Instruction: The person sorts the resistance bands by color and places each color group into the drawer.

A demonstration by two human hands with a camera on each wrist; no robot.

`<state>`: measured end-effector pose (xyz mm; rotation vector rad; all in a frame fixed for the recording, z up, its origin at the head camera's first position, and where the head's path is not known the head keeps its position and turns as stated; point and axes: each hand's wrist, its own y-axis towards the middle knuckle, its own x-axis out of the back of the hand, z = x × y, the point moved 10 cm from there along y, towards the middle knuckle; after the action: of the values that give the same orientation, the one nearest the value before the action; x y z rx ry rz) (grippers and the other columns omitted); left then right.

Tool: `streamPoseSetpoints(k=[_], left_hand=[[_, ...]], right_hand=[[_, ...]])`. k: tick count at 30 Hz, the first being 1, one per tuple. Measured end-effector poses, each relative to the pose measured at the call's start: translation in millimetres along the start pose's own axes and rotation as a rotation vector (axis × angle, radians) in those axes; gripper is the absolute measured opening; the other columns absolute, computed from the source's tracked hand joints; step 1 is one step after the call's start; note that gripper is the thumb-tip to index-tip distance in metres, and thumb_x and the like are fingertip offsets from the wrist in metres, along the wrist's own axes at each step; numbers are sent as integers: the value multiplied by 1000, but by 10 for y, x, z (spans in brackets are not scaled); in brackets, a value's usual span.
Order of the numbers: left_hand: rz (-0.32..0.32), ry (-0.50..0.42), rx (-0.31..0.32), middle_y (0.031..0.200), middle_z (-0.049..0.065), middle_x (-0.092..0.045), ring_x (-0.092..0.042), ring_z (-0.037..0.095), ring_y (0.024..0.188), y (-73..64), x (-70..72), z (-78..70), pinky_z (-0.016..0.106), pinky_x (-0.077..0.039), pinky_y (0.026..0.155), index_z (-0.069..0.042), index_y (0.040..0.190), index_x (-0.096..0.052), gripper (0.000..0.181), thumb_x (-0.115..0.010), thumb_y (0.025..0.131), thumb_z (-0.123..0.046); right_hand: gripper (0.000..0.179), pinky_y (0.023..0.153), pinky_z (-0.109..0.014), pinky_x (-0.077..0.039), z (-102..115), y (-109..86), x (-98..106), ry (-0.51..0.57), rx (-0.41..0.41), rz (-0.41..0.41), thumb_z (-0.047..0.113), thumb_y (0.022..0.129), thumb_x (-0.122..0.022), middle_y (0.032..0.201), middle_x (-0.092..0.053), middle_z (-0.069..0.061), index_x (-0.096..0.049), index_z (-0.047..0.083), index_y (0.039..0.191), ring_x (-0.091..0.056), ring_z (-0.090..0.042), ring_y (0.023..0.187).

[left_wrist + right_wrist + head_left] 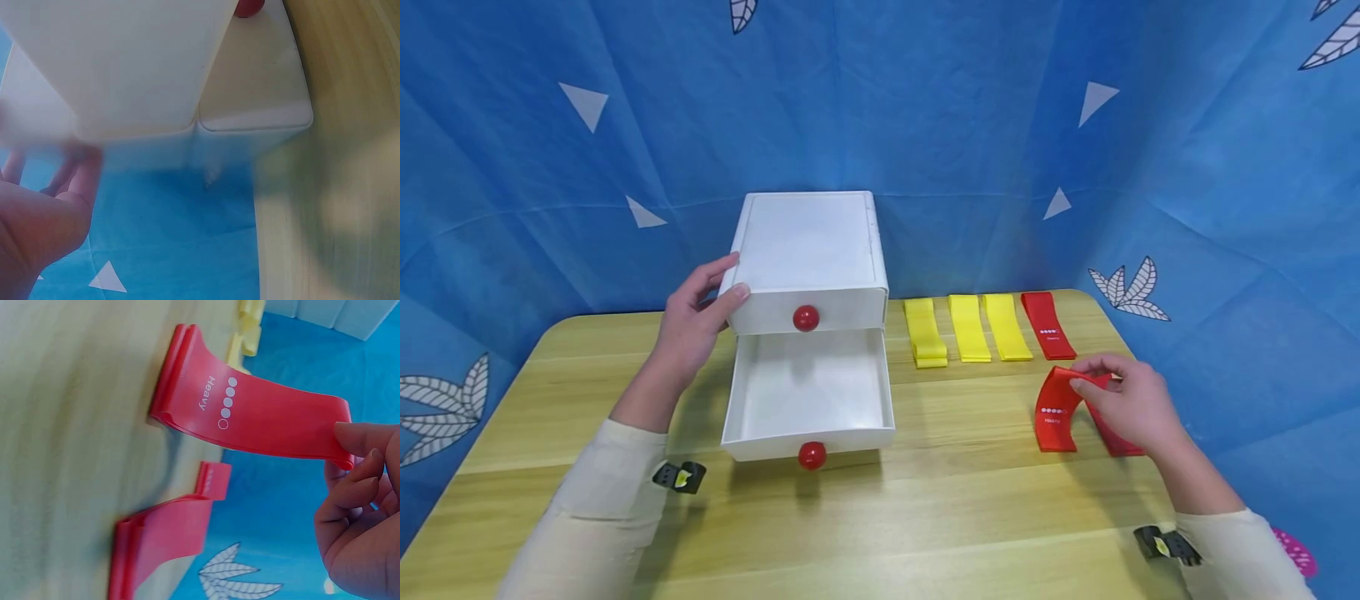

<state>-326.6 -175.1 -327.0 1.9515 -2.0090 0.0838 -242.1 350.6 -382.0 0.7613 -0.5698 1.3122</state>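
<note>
A white two-drawer box (808, 242) with red knobs stands on the table, its lower drawer (808, 392) pulled out with a bare inside. My left hand (696, 321) rests against the box's left side, fingers fairly straight and thumb near the front top corner. Between thumb and fingers, my right hand (1127, 400) pinches the upper end of a red resistance band (269, 415) printed "Heavy"; its lower end reaches down to the table. Another red band (172, 534) lies close by under that hand, partly hidden by it in the head view.
Three folded yellow bands (967, 329) lie in a row right of the box, with a third red band (1047, 325) beside them. A blue curtain (970, 150) hangs behind the wooden table (865, 525).
</note>
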Motion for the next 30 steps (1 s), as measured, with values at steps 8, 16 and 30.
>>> streamPoseSetpoints(k=[8,16,30], left_hand=[[4,-3,0,149,9,-43,-48,34,128,-11,4,3,55,-43,101,-27,153,-42,57,-61,100,-39],[4,-1,-3,148,9,-44,-48,34,128,-12,4,4,55,-44,100,-27,153,-42,57,-61,100,-39],[8,-11,-6,149,10,-43,-48,35,128,1,5,11,55,-43,101,-27,154,-42,58,-61,100,-38]], right_hand=[[23,43,-33,-32,284,-44,96,26,26,-12,23,93,-73,68,-54,-7,-69,6,109,-38,-21,47],[23,39,-34,-29,545,-61,133,126,52,-38,26,94,-73,58,-48,-7,-70,10,110,-37,-21,44],[24,40,-35,-31,983,-74,210,383,96,-108,17,94,-72,74,-64,-4,-70,7,116,-39,-20,46]])
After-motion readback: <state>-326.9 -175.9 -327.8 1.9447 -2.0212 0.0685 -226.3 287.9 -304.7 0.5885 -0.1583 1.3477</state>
